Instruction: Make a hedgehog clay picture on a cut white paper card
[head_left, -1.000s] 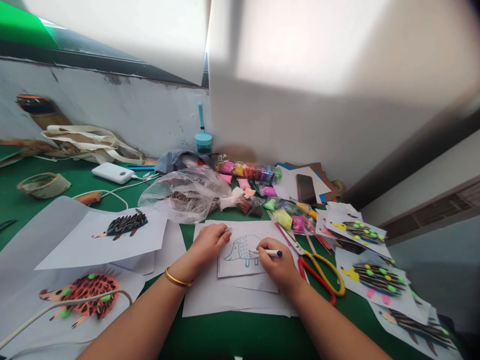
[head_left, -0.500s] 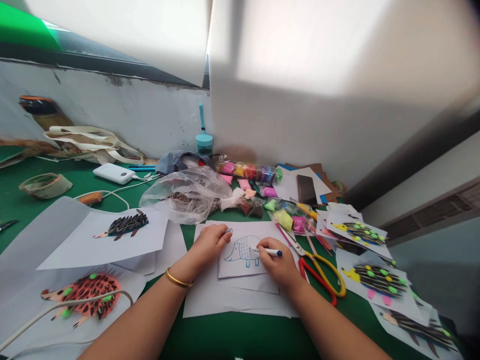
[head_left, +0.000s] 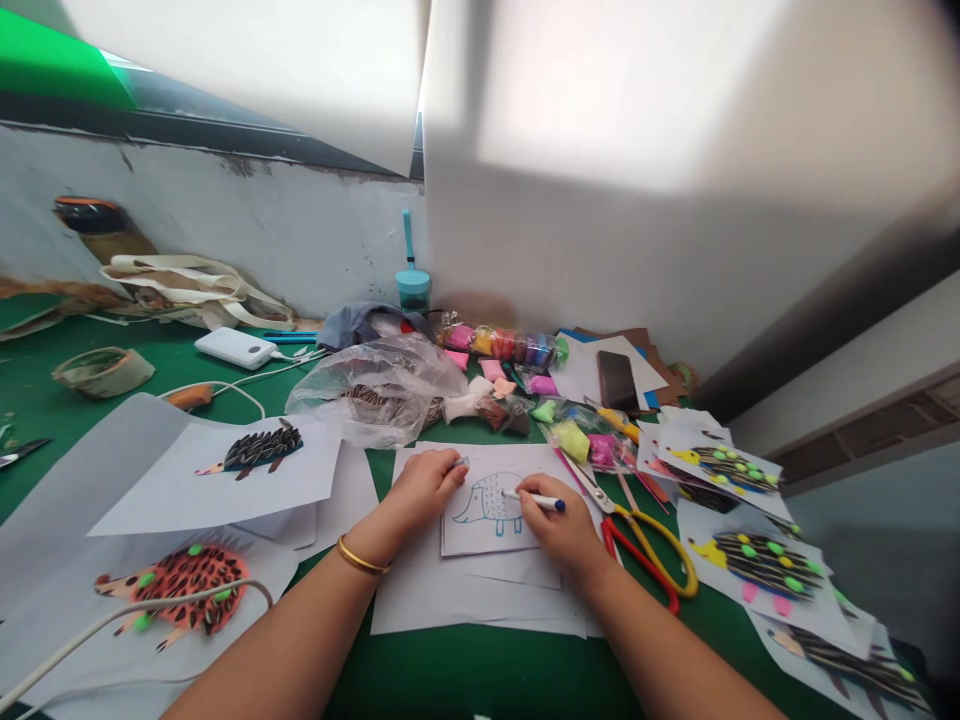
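My right hand (head_left: 559, 520) is closed round a white marker (head_left: 540, 500) with a dark blue end. The marker's tip touches a blue line drawing of a hedgehog (head_left: 491, 505), whose body bears rows of small curved marks. The drawing is on a small white sheet (head_left: 465, 545), over larger white sheets (head_left: 420, 600). At the sheet's upper left rests my left hand (head_left: 429, 488), fingers closed on a small bluish-grey piece (head_left: 461, 462) that looks like a pen cap. Part of the drawing's right side is hidden behind my right hand.
Scissors with yellow handles (head_left: 660, 540) and a red-handled pair (head_left: 645, 570) lie right of the sheets. Bagged coloured clay (head_left: 574, 440) and a clear plastic bag (head_left: 390, 380) lie behind. Seed-covered hedgehog pictures (head_left: 757, 560) flank both sides; a white cable (head_left: 135, 608) crosses one.
The marker tip has shifted slightly within the hedgehog's body. The whole view has moved slightly, so everything appears a little further right. Both hands keep their grips.
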